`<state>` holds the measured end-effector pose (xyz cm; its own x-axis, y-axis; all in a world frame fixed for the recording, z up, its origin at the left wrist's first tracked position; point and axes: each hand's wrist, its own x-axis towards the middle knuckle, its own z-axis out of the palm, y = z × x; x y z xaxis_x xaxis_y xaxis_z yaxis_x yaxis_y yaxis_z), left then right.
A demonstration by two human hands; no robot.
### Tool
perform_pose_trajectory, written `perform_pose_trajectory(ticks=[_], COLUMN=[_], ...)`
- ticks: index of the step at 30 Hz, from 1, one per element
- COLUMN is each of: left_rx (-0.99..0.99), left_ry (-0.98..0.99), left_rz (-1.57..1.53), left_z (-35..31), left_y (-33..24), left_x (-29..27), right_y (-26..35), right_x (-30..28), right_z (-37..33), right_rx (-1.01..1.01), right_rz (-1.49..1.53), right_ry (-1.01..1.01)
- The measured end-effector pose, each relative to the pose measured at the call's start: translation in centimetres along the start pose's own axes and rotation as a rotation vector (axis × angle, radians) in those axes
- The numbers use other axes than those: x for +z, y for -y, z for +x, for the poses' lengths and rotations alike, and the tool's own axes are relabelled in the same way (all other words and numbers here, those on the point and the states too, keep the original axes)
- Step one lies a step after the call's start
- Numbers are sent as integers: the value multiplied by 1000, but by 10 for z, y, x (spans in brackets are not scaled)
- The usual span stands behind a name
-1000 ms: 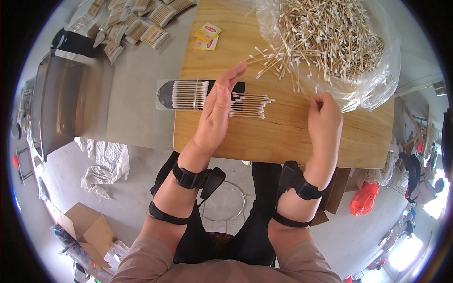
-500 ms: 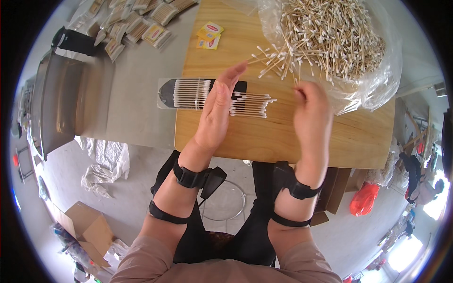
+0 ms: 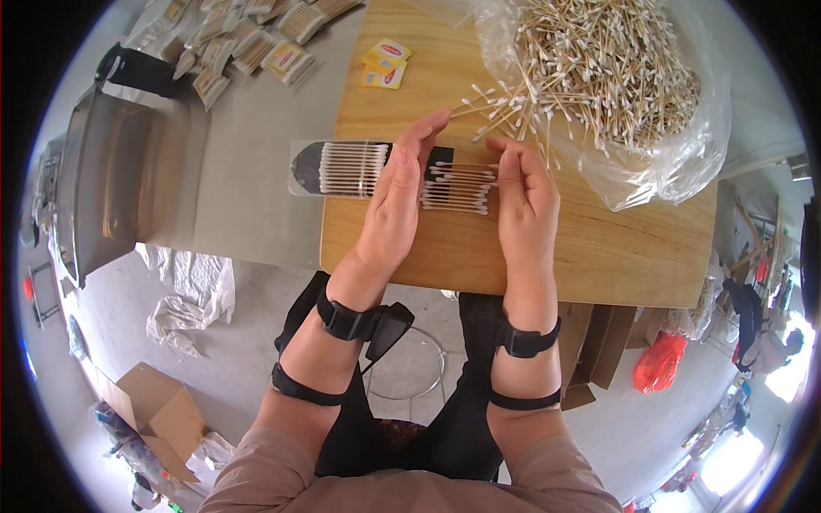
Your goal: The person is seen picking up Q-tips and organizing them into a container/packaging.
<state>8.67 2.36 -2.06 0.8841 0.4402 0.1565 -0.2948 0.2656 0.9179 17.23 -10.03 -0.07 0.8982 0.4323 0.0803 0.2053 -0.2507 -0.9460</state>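
Observation:
On the wooden table a loose row of cotton swabs [image 3: 457, 195] lies side by side, partly on a black card [image 3: 442, 156]. My left hand [image 3: 397, 192] stands on edge at the left ends of this row, fingers stretched out. My right hand [image 3: 528, 198] is at the right ends, its thumb and bent index finger apart, the thumb by the uppermost swab. Whether it touches that swab is hard to see. Left of my left hand, a clear sleeve [image 3: 299, 181] with a dark backing holds a neat row of swabs [image 3: 352, 169].
A clear plastic bag [image 3: 658, 184] heaped with loose cotton swabs [image 3: 607, 77] covers the far right, some spilling onto the wooden table [image 3: 581, 265]. Yellow printed cards [image 3: 386, 56] lie at the back. Packed swab bundles [image 3: 286, 60] and a metal bin [image 3: 107, 171] are on the left.
My right hand has moved left from beside the swab heap to the right ends of the row. The swabs' right ends look more even. My left hand stays nearly in place.

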Motion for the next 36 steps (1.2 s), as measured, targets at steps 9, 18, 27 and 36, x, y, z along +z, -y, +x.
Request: perform_pose_trajectory(ticks=[9, 18, 27, 36], left_rx=[-72, -10, 30, 33], left_ry=[-77, -138, -119, -114], left_rz=[-31, -3, -27, 5], left_z=[-2, -1, 1, 3], left_y=[-2, 0, 3, 1], left_x=[3, 4, 6, 6], right_y=[7, 9, -2, 25], right_x=[21, -2, -74, -83], right_z=[-17, -5, 7, 1], right_rx=[7, -7, 194, 263], right_rz=[251, -164, -830, -725], right_ry=[49, -53, -17, 166])
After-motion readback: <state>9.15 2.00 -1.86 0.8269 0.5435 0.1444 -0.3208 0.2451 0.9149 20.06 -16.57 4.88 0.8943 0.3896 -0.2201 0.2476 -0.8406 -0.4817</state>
